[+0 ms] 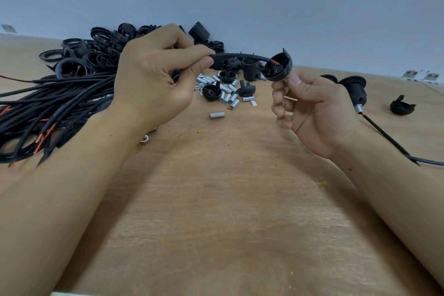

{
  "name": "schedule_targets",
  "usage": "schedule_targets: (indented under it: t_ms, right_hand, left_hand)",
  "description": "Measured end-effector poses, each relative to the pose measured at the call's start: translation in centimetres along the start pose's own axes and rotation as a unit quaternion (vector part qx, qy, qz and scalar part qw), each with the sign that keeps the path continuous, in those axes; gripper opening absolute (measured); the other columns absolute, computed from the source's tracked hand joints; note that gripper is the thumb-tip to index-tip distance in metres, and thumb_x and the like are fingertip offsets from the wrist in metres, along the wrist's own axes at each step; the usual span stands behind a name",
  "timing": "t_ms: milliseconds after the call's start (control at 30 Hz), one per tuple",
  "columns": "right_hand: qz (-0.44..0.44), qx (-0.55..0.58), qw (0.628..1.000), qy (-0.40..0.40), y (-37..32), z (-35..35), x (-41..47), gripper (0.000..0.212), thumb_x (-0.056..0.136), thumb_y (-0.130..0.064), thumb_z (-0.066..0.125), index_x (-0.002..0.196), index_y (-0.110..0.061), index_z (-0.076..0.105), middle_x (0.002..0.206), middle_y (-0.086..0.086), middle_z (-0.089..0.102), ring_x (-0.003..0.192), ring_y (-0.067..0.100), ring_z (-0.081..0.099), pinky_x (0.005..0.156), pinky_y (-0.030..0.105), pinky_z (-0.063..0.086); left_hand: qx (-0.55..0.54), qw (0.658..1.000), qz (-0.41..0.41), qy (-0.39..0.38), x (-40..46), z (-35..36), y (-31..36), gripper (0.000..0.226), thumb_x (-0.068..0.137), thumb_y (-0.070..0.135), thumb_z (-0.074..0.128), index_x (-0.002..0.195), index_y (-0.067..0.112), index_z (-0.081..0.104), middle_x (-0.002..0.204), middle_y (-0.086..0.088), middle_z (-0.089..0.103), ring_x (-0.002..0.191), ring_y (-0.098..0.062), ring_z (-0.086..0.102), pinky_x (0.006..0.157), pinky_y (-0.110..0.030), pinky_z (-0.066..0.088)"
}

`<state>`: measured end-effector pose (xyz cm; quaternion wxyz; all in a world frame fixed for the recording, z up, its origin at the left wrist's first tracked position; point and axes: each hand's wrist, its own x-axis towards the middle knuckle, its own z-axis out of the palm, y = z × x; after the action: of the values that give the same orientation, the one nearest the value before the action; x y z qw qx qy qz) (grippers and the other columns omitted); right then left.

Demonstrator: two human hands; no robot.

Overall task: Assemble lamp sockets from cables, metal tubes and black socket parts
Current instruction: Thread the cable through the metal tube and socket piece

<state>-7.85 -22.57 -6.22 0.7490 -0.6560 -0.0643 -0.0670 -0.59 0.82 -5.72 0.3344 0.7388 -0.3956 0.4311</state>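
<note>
Cable (240, 56) pinched in left hand (153, 79); right hand (310, 103) grips socket cap (280, 66); threading underway; next, push wire through.

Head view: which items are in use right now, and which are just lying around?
In use:
- cable, pinched by left hand
- socket cap, held by right hand, cable end inside it

Lying about:
- cable bundle
- metal tubes
- socket parts pile
- finished socket
- loose cap
</note>
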Motion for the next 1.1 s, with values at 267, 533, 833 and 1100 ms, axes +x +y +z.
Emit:
schedule_targets:
  t_ms: [267, 533, 833, 1100]
  right_hand:
    - [0.005, 0.003, 1.000, 0.002, 0.0, 0.1, -0.1, 0.023, 0.098, -0.015, 0.044, 0.081, -0.009, 0.059, 0.067, 0.000, 0.058, 0.057, 0.015, 0.049, 0.045, 0.022, 0.034]
    - [-0.050, -0.160, 0.984, 0.059, 0.3, 0.2, -0.2, 0.021, 0.099, -0.013, 0.053, 0.082, -0.013, 0.067, 0.065, -0.005, 0.061, 0.055, 0.013, 0.052, 0.044, 0.024, 0.039]
    - [-0.229, -0.441, 0.866, 0.053, 0.4, 0.6, -0.4, 0.018, 0.091, -0.021, 0.058, 0.088, -0.009, 0.071, 0.064, -0.002, 0.059, 0.058, 0.004, 0.052, 0.057, 0.023, 0.038]
    - [-0.202, -0.460, 0.853, 0.143, -1.9, -2.6, -0.1, 0.017, 0.093, -0.024, 0.060, 0.082, -0.033, 0.070, 0.068, -0.014, 0.068, 0.063, 0.001, 0.057, 0.069, 0.029, 0.053]
  left_hand:
    - [0.010, 1.000, 0.012, 0.007, -0.1, -0.1, -0.2, 0.015, 0.097, 0.015, 0.066, 0.097, 0.008, 0.079, 0.075, -0.013, 0.063, 0.064, -0.008, 0.037, 0.065, -0.009, 0.028]
    - [0.021, 0.998, 0.046, -0.034, -0.1, 0.1, 0.3, 0.015, 0.097, 0.015, 0.065, 0.098, 0.008, 0.079, 0.079, -0.010, 0.066, 0.058, -0.021, 0.048, 0.057, -0.028, 0.038]
    - [-0.046, 0.984, -0.023, -0.168, -0.3, 1.0, 2.2, 0.027, 0.092, 0.016, 0.066, 0.118, 0.013, 0.069, 0.087, 0.008, 0.063, 0.065, -0.011, 0.055, 0.062, -0.014, 0.041]
    - [0.004, 0.990, -0.077, -0.115, 0.2, -1.0, -0.2, 0.024, 0.098, 0.031, 0.059, 0.098, 0.016, 0.077, 0.072, -0.001, 0.065, 0.068, -0.022, 0.060, 0.066, -0.043, 0.050]
